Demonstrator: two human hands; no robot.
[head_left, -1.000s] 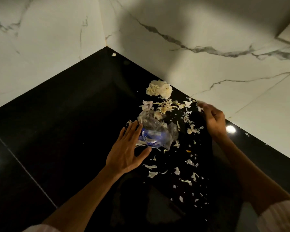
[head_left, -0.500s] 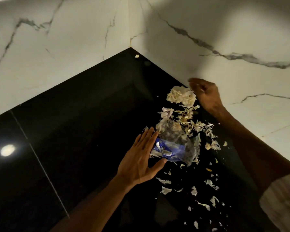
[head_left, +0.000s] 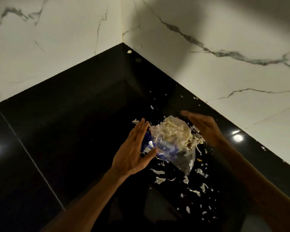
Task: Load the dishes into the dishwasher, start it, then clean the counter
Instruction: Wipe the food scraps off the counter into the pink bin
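Note:
A heap of pale vegetable peelings (head_left: 172, 131) lies on a crumpled clear and blue plastic bag (head_left: 176, 153) on the glossy black counter (head_left: 74, 123). My left hand (head_left: 134, 149) has straight fingers and rests against the left side of the bag and heap. My right hand (head_left: 203, 126) is flat with straight fingers and presses against the right side of the heap. The two hands enclose the heap between them. Several loose peel scraps (head_left: 196, 181) lie scattered on the counter nearer to me.
White marble walls (head_left: 224, 81) meet in a corner behind the counter. A single scrap (head_left: 129, 51) lies in the far corner. A few small flakes (head_left: 195, 98) lie along the right wall edge. A tile seam (head_left: 32, 158) crosses the counter at left.
My right hand has swept from the wall edge toward me and left, pushing the peelings into one heap against the bag. My left hand has stayed beside the bag.

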